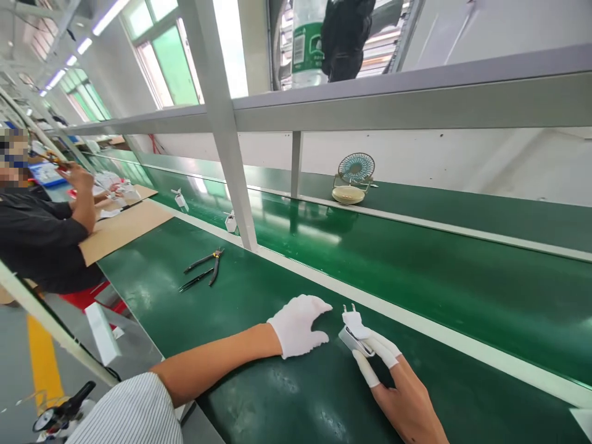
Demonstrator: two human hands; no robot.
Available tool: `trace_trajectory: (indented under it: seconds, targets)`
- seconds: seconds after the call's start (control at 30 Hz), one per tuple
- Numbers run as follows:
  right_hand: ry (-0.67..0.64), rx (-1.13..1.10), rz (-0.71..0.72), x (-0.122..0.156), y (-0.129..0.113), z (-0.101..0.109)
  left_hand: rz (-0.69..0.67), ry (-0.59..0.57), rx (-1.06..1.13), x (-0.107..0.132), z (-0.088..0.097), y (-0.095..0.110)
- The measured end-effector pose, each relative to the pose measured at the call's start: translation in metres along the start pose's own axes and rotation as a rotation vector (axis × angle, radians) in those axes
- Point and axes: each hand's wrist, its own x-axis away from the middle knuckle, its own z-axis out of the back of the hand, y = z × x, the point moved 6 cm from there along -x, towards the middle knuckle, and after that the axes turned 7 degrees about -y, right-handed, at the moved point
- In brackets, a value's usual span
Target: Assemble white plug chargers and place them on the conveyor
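My right hand (398,376), with white finger cots on some fingers, grips a white plug charger housing (356,333) just above the green table. Two metal prongs stick up from the charger's top plate, and a gap shows between that plate and the body beneath it. To its left, my left hand (300,327) wears a white glove. Its thumb and fingers are spread apart with nothing between them, pointing toward the charger without touching it.
Pliers (215,262) and tweezers (197,282) lie on the green table (250,290). White chargers (230,222) sit on the green conveyor belt (393,246) behind a pale rail. A post (226,135) rises there. A small fan (354,179) stands beyond; a co-worker (46,228) sits at left.
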Motion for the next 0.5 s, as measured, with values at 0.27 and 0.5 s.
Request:
trace_trajectory:
  seconds: [0.27, 0.5]
  targets:
    - [-0.108, -0.042, -0.045, -0.007, -0.005, 0.008, 0.405, 0.384, -0.424, 0.081, 0.123, -0.127]
    - [-0.127, -0.096, -0.087, -0.009, -0.004, 0.006, 0.782, 0.397, -0.452, 0.143, 0.162, -0.199]
